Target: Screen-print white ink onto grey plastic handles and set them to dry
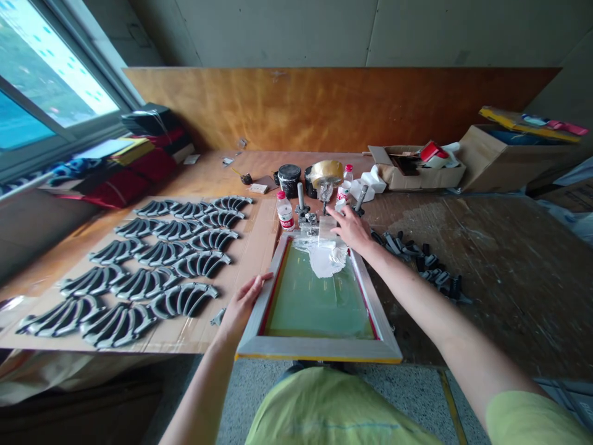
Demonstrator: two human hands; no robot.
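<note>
At the front of the desk (pixel 491 296), directly before the person, lies a silver frame (pixel 319 350) with green mesh (pixel 306 309), its far end adjoining a metal clamp assembly (pixel 309 224). The left hand (pixel 245 299) rests at the frame's left rail, fingers together and only slightly bent, fingertips touching the rail; whether its thumb closes beneath cannot be told, so a firm grip is not confirmed. The right hand (pixel 351 228) reaches over the frame's far end, its grip well open, index finger extended and thumb apart. It is at the upper edge of a pale plate (pixel 327 227); no hold is evident, and contact cannot be determined. White paste (pixel 328 262) lies on the mesh just below the plate. To the left, grey curved parts (pixel 134 321) lie in fanned rows on a cardboard sheet (pixel 252 247); to the right, dark parts (pixel 438 275) lie in a loose group. Beyond the frame stand a red-capped bottle (pixel 286 213) and a black tub (pixel 290 179).
</note>
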